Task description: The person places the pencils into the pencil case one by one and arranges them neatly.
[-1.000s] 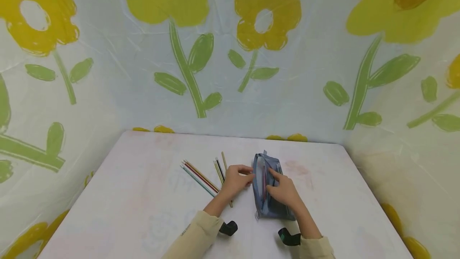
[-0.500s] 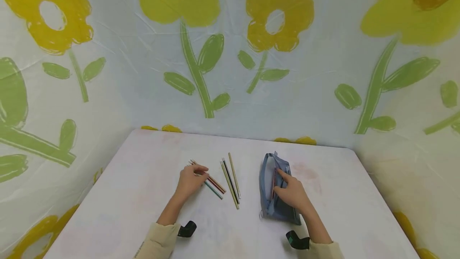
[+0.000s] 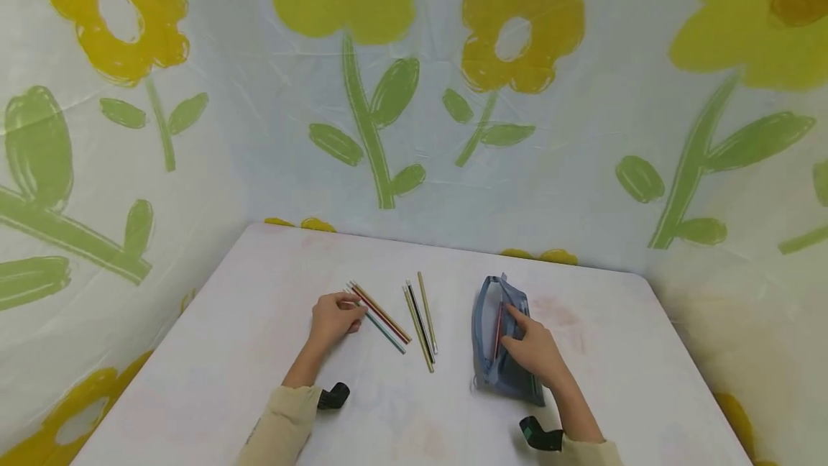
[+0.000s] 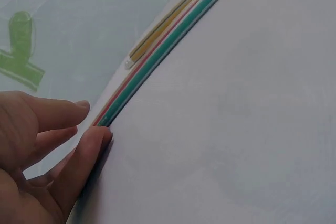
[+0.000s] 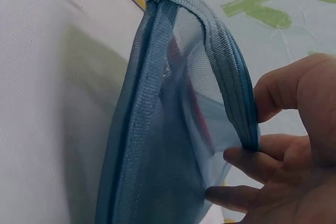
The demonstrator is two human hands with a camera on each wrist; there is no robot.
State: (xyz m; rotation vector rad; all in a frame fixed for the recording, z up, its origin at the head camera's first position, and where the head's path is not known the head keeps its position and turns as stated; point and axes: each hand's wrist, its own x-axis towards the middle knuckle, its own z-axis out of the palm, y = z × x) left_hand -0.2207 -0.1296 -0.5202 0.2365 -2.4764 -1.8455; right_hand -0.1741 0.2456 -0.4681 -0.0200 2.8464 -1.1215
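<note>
Right hand (image 3: 537,352) had the edge of a blue mesh pouch (image 3: 517,378) pinched between thumb and fingers. Left hand (image 3: 334,317) had thumb and fingers slightly apart right by the end of a teal pencil (image 4: 161,56); honestly can't tell from that angle if they were gripping it. A gold pencil (image 3: 388,316) lay beside the teal one. Three more pencils (image 3: 421,322) sat between the hands on the white table (image 3: 187,358), flowery backdrop (image 3: 466,200) behind.
</note>
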